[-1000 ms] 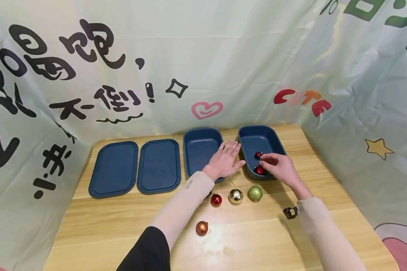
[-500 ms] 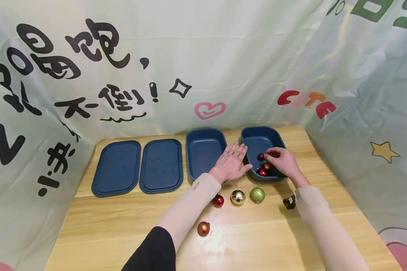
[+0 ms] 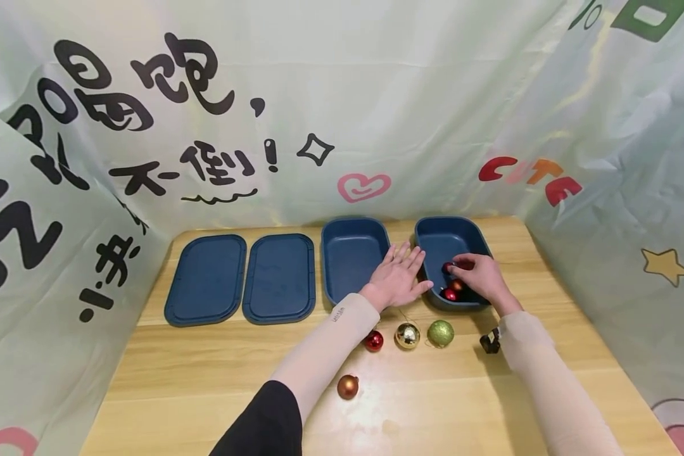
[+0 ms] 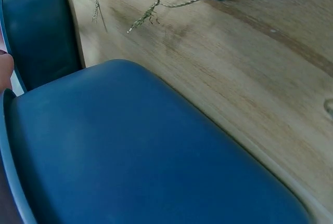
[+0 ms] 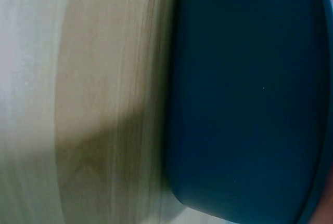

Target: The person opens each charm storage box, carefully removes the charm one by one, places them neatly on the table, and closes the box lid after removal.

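My left hand (image 3: pixel 396 282) lies flat with straight fingers between two deep blue boxes, over the right side of the left box (image 3: pixel 350 223). Inside the right-hand blue box (image 3: pixel 440 229), my right hand (image 3: pixel 483 277) reaches down with bent fingers. Its fingertips are at a small dark red bauble (image 3: pixel 447 267); whether they pinch it is unclear. Beside it in the box are a copper bauble (image 3: pixel 457 285) and a shiny red bauble (image 3: pixel 449 294). The left wrist view shows mainly a blue box wall (image 4: pixel 135 146); the right wrist view shows another (image 5: pixel 250 99).
In front of the boxes lie a red bauble (image 3: pixel 373 341), a gold bauble (image 3: pixel 407 336) and a glittery green bauble (image 3: pixel 441 333). Nearer is another copper bauble (image 3: pixel 348 387). Two flat blue lids (image 3: pixel 206 278) lie at the left. A printed curtain (image 3: pixel 433 114) surrounds the table (image 3: pixel 216 392).
A copper bauble has come into sight in the right box beneath my right hand. That hand has shifted slightly, its fingertips now at the dark red bauble. The head view has turned a little left.
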